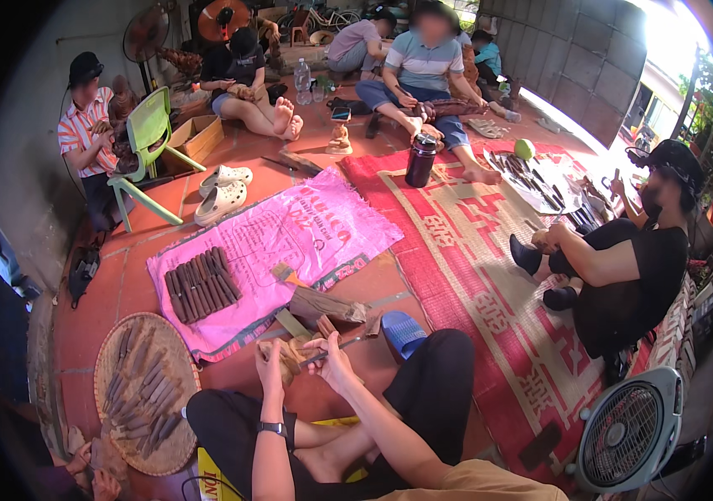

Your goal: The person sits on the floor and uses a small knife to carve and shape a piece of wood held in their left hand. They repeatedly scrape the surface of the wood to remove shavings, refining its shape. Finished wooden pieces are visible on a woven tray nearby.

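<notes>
In front of my crossed legs, my left hand point(271, 365) grips a small light-brown wood carving point(293, 354). My right hand point(333, 365) is closed round a slim carving tool point(316, 360), its dark end against the wood. The exact shape of the tool's tip is too small to tell. Just beyond my hands lie a dark brown cloth bundle point(329, 307), a flat wooden strip point(292, 324) and a brush point(288, 274). A blue slipper point(405, 332) rests on the tiles at the right.
A round woven tray point(106, 355) of carving tools stands at my left. More tools point(202, 285) lie in a row on a pink sack point(273, 225). A red patterned mat point(490, 284) stretches right, near a fan point(628, 434). Several people sit around carving; a co-worker's hands point(93, 472) show lower left.
</notes>
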Motion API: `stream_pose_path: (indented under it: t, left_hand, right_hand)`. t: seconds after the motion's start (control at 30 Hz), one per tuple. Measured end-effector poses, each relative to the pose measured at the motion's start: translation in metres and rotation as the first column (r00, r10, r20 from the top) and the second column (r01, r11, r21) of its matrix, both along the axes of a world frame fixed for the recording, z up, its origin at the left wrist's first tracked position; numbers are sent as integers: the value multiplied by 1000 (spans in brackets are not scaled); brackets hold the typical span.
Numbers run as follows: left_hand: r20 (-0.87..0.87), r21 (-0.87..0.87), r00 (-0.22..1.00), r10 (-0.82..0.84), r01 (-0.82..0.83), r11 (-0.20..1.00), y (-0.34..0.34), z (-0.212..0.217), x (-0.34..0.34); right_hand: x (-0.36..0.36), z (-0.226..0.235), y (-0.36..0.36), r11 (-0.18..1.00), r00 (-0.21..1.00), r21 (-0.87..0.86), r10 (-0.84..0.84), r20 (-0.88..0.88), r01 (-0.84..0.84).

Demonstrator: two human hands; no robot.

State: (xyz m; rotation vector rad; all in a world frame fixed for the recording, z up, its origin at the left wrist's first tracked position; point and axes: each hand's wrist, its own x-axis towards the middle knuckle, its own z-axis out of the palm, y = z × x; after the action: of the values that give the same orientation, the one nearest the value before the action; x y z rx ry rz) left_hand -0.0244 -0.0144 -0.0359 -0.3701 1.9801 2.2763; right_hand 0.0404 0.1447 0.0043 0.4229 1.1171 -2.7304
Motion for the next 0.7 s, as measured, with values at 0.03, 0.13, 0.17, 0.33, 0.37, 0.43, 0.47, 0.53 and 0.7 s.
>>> stream_pose_path:
  t: [0.03, 0.13, 0.17, 0.33, 0.37, 0.43, 0.47, 0.53, 0.7]
  left_hand:
    - [-136, -183, 990, 21, -46, 982, 7, 9, 4]
    - [-415, -544, 907, -71, -185, 819, 19, 34, 15]
    - [-424, -589, 896, -129, -165, 791, 19, 38, 16]
    - [-419, -664, 884, -208, -141, 735, 19, 33, 11]
    - [-418, -645, 887, -197, -137, 752, 21, 34, 12]
    - [-411, -637, 890, -196, -126, 761, 20, 33, 11]
    - [-405, -647, 890, -207, -120, 753, 17, 30, 9]
    - [-396, -658, 894, -208, -118, 744, 16, 29, 7]
    - [-366, -616, 917, -156, -113, 779, 16, 33, 4]
  right_hand:
    - [0, 1, 0, 999, 999, 9, -49, -2, 49]
    - [0, 4, -3, 986, 986, 30, -166, -6, 167]
    - [-1, 5, -4, 981, 981, 36, -191, -2, 191]
    - [-3, -2, -3, 970, 969, 27, -242, 39, 241]
    - [-2, -3, -2, 968, 967, 28, -250, 37, 250]
    - [-2, -3, -1, 966, 965, 15, -258, 44, 257]
    - [-2, -3, -1, 966, 965, 3, -257, 52, 257]
    - [-3, 0, -2, 967, 966, -3, -253, 55, 254]
    - [-5, 7, -4, 969, 970, 55, -242, 33, 240]
